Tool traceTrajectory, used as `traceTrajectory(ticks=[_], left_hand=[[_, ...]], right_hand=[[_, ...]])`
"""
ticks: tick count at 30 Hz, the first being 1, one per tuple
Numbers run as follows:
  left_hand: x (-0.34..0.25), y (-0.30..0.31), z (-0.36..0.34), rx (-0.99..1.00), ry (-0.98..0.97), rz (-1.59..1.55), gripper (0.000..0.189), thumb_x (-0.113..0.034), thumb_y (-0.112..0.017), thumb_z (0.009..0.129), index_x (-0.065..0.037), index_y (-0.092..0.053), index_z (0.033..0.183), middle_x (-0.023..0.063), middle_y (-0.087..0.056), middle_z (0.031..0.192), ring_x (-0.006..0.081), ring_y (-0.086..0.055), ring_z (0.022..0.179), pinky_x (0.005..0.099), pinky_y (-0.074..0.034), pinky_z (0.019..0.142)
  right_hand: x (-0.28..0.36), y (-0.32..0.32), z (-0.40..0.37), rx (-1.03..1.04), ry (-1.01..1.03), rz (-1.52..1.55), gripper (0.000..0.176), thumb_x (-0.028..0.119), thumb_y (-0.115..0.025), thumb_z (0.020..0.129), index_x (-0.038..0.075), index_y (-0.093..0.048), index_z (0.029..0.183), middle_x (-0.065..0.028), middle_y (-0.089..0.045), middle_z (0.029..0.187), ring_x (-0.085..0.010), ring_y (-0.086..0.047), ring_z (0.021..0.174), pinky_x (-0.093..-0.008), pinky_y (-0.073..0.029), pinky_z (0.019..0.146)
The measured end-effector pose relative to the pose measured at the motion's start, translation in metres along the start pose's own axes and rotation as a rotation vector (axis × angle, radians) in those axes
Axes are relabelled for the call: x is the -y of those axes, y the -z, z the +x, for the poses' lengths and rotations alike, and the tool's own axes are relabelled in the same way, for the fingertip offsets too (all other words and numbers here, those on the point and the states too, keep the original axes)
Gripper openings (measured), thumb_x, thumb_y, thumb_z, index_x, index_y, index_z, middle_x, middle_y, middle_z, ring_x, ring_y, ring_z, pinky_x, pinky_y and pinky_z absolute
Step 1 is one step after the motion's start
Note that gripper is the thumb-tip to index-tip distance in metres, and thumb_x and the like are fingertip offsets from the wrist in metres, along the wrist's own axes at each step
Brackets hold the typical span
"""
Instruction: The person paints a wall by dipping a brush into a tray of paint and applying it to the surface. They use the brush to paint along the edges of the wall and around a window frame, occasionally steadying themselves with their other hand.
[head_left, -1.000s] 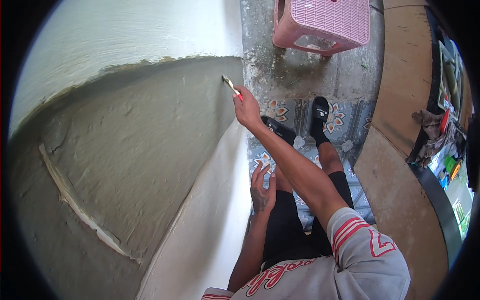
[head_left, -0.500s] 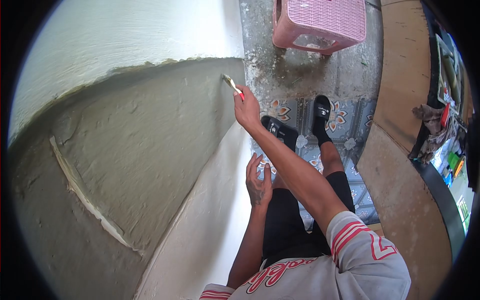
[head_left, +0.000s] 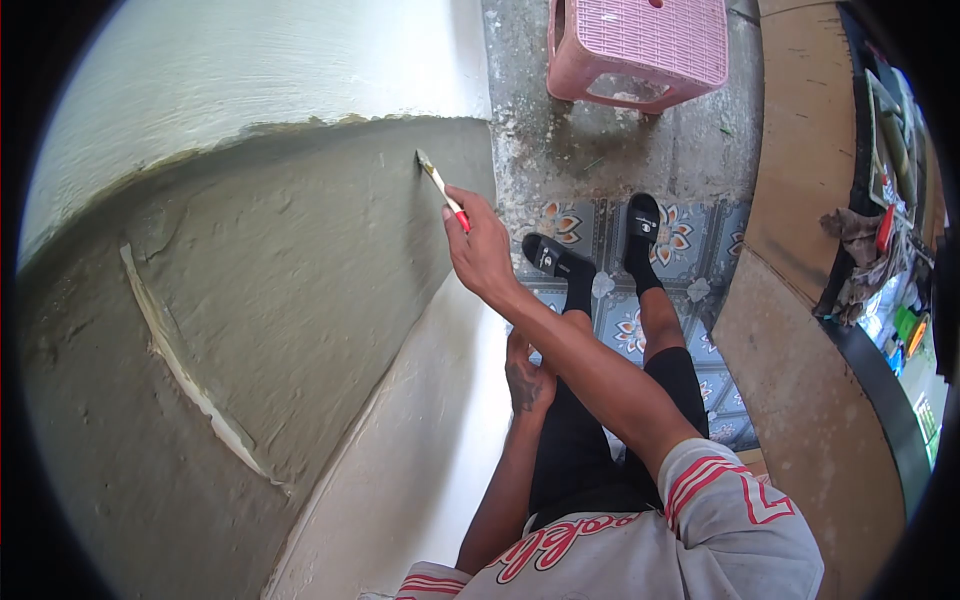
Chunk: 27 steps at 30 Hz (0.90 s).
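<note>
My right hand (head_left: 482,245) is closed around a paintbrush (head_left: 434,178) with a pale handle and a red end. Its bristle tip touches the grey wet-looking band (head_left: 300,260) on the wall, near the upper right of that band. My left hand (head_left: 527,378), tattooed on the back, is low beside my thigh. The right forearm covers most of its fingers; the part that shows looks loosely extended, with nothing visible in it. A long pale raised strip (head_left: 185,370) crosses the grey surface on the left.
White wall (head_left: 300,60) borders the grey band above, and a pale lower section (head_left: 400,450) lies below it. A pink plastic stool (head_left: 645,45) stands on rough concrete. My feet in black slides (head_left: 643,215) are on patterned tiles. Brown boards (head_left: 810,370) line the right side.
My right hand and the paintbrush have moved left along the grey band. My left hand's fingers have gone behind the right forearm.
</note>
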<state>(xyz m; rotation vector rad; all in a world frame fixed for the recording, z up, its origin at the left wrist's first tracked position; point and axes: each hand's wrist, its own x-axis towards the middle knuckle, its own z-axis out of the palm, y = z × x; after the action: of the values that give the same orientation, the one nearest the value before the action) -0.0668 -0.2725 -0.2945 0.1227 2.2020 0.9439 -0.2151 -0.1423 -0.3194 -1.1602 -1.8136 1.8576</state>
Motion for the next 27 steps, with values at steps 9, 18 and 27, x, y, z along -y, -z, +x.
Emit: traceTrajectory(ticks=[9, 18, 27], left_hand=[[0.004, -0.002, -0.005, 0.005, 0.077, -0.021, 0.047, -0.012, -0.068, 0.086, -0.002, -0.055, 0.130, 0.0183, -0.057, 0.129, 0.0357, -0.057, 0.119, 0.0427, -0.051, 0.092], [0.011, -0.005, -0.008, 0.012, 0.087, -0.050, 0.050, -0.017, -0.067, 0.088, -0.001, -0.052, 0.133, 0.0195, -0.052, 0.135, 0.0349, -0.054, 0.124, 0.0428, -0.052, 0.093], [0.004, -0.001, -0.011, 0.030, -0.038, 0.108, 0.044, -0.016, -0.066, 0.088, -0.001, -0.056, 0.127, 0.0223, -0.058, 0.127, 0.0386, -0.057, 0.116, 0.0447, -0.050, 0.093]], right_hand=[[-0.009, -0.004, 0.001, -0.058, -0.023, -0.025, 0.029, 0.012, -0.052, 0.096, 0.001, -0.057, 0.122, -0.0194, -0.060, 0.108, -0.0359, -0.060, 0.096, -0.0426, -0.046, 0.085], [-0.006, -0.003, 0.007, -0.050, -0.105, 0.004, 0.027, 0.014, -0.052, 0.096, 0.002, -0.056, 0.121, -0.0198, -0.060, 0.110, -0.0361, -0.060, 0.096, -0.0431, -0.046, 0.086], [0.000, -0.004, -0.011, -0.068, -0.072, 0.056, 0.029, 0.013, -0.053, 0.097, 0.003, -0.056, 0.123, -0.0182, -0.059, 0.107, -0.0347, -0.060, 0.095, -0.0418, -0.046, 0.085]])
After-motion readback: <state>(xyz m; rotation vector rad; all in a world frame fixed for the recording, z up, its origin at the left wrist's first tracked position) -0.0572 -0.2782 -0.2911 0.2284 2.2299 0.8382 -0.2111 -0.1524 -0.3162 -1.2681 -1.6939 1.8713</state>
